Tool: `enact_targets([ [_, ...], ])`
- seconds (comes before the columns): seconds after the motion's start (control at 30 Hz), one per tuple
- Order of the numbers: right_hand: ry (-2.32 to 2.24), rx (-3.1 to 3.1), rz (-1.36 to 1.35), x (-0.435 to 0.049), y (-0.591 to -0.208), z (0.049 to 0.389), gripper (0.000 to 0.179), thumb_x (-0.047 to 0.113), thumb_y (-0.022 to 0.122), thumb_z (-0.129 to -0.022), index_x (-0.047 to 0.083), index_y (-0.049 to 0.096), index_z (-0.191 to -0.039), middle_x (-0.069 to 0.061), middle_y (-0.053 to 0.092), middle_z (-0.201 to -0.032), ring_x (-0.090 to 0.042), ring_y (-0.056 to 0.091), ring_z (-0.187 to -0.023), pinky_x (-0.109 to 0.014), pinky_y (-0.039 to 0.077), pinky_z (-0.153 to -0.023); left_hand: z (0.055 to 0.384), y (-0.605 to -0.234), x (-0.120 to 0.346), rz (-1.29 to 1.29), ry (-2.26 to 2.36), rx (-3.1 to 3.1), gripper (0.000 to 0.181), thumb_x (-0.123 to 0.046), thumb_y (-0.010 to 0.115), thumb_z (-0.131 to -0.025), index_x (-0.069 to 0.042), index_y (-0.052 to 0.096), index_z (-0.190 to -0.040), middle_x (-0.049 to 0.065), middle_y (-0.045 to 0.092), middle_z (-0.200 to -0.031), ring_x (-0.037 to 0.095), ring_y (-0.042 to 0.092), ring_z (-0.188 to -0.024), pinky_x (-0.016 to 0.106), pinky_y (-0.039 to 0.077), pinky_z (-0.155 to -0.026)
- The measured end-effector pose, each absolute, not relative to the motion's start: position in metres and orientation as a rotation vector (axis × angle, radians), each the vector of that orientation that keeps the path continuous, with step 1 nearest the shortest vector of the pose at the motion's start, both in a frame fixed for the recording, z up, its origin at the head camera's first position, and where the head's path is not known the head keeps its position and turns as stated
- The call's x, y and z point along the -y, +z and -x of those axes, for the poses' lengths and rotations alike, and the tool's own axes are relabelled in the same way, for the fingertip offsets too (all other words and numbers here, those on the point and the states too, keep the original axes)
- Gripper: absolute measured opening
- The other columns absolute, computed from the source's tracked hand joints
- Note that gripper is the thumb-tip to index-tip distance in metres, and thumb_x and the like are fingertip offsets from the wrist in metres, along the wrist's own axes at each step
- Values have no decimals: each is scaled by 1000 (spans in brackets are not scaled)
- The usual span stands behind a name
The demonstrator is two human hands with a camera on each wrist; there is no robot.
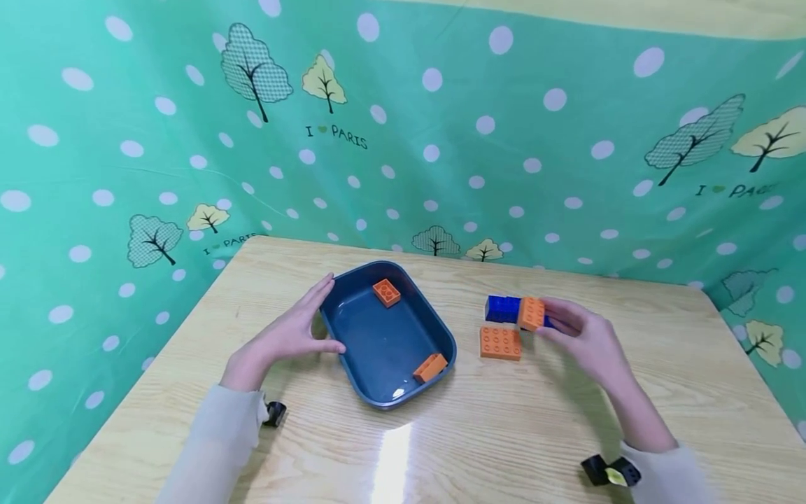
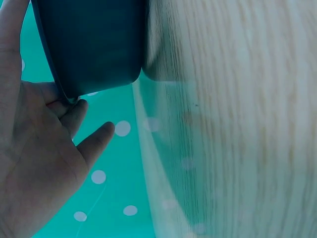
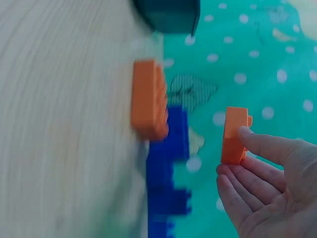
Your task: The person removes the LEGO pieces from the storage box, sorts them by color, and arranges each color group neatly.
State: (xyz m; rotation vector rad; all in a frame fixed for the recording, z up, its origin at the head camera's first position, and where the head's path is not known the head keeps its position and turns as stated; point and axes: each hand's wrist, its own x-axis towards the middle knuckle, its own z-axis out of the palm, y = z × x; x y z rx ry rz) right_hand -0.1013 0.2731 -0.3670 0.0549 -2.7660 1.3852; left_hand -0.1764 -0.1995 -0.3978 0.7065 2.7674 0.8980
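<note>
My right hand pinches an orange toy building brick between thumb and fingers, held up off the table with its studs showing. In the right wrist view the thumb presses on the studded side of that brick. Just behind it stand blue bricks, partly hidden by the held one, and a second orange brick lies studs up in front of them. My left hand rests with spread fingers against the left rim of a dark blue tray; in the left wrist view some fingertips meet the rim.
Inside the tray lie two orange bricks, one near the far wall and one tilted in the near right corner. The light wooden table ends at a green dotted cloth behind and at the sides.
</note>
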Motion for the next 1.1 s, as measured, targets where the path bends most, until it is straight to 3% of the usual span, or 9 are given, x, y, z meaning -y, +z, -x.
enact_targets([
  [0.1,1312,2818,-24,-288,-371,96,57,19,70,-94,-3,50,-142,-28,56,-140,-42,57,-126,-6,53,-87,177,-397,199,-709,898,-2767,122,-44,86,-75,-8,7,-161,11,3,-170,42,12,-154,61,26,-121],
  [0.3,1225,2955,-70,-297,-387,90,57,17,71,-93,-4,50,-141,-30,56,-139,-44,60,-122,-40,57,-95,174,-399,200,-710,902,-2768,123,-45,86,-74,-7,8,-161,11,3,-170,41,12,-154,61,26,-121],
  [0.7,1191,3023,-154,-285,-401,99,51,6,73,-89,-10,55,-133,-32,63,-127,-43,66,-113,-44,59,-90,175,-395,200,-721,899,-2769,122,-44,86,-74,-6,9,-161,11,4,-170,41,13,-154,61,28,-120],
  [1.1,1073,3057,-168,-281,-399,101,56,6,73,-88,-6,52,-139,-30,63,-129,-42,66,-111,-47,60,-89,176,-394,201,-715,904,-2756,123,-45,86,-74,-6,8,-161,10,3,-170,40,12,-155,59,26,-122],
])
